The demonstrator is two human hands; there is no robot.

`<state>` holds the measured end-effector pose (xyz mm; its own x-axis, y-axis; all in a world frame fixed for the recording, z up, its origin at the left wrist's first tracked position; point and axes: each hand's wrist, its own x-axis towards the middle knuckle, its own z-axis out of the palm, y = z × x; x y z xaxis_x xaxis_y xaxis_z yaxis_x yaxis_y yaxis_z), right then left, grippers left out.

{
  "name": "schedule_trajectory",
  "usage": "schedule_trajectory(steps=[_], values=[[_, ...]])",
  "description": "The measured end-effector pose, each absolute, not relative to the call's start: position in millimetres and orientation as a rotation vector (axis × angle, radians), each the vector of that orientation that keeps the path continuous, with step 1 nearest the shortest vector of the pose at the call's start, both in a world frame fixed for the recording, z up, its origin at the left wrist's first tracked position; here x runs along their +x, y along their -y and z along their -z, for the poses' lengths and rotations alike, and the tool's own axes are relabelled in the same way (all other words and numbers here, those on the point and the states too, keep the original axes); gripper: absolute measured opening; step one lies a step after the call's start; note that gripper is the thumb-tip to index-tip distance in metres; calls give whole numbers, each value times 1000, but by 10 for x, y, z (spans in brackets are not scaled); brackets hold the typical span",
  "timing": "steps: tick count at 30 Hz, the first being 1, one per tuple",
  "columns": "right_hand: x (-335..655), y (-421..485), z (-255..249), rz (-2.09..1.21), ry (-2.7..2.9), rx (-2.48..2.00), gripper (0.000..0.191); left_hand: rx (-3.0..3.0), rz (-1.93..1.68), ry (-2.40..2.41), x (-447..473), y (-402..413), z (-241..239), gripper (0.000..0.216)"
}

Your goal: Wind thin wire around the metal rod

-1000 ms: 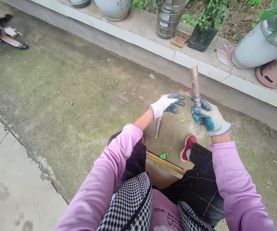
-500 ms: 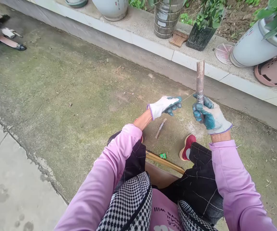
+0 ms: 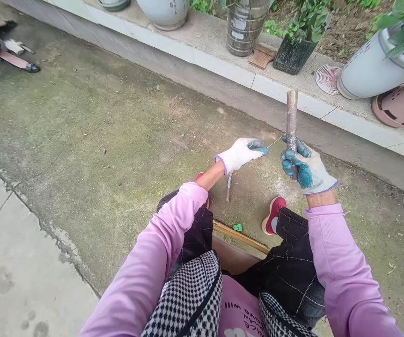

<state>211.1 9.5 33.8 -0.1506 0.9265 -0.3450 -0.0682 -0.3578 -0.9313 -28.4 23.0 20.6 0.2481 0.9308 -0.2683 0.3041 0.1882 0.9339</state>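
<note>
My right hand (image 3: 307, 168), in a white glove with blue-green coated fingers, is closed around an upright wooden stick (image 3: 292, 114). Silvery wire (image 3: 292, 143) is wound round the stick just above the fist. From that winding a thin strand (image 3: 276, 140) runs left to my left hand (image 3: 246, 152), gloved the same way, its fingers pinched on it. Below the left hand shows a shorter stick (image 3: 228, 189) with wire wound about it, its top partly hidden by the glove. Whether it hangs or rests on the ground I cannot tell.
Ahead runs a low tiled ledge (image 3: 223, 67) bearing potted plants, among them a black pot (image 3: 291, 54) and a white pot (image 3: 370, 65). A small green packet (image 3: 237, 227) lies between my feet by a wooden bar (image 3: 240, 236). Another person's shoe (image 3: 32, 67) is at far left.
My left hand has turned over and its fingers have closed more tightly. The shorter stick below has swung from slanted to nearly upright and shifted slightly left. My right hand stays almost still.
</note>
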Motion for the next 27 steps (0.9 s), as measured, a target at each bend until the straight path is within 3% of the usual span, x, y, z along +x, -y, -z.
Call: schedule_trajectory(steps=[10, 16, 23, 27], values=[[2098, -97, -258, -1636, 1049, -1336, 64, 1981, -207, -1514, -303, -202, -143, 38], [2083, -167, -152, -1497, 1130, -1546, 68, 1963, -285, -1553, -293, -152, -392, 32], [1990, -246, -109, -815, 2166, -2104, 60, 1927, -292, -1529, -398, -152, -353, 20], [2150, -189, -146, -1057, 2414, -2045, 43, 1985, -219, -1418, -436, -165, -248, 14]])
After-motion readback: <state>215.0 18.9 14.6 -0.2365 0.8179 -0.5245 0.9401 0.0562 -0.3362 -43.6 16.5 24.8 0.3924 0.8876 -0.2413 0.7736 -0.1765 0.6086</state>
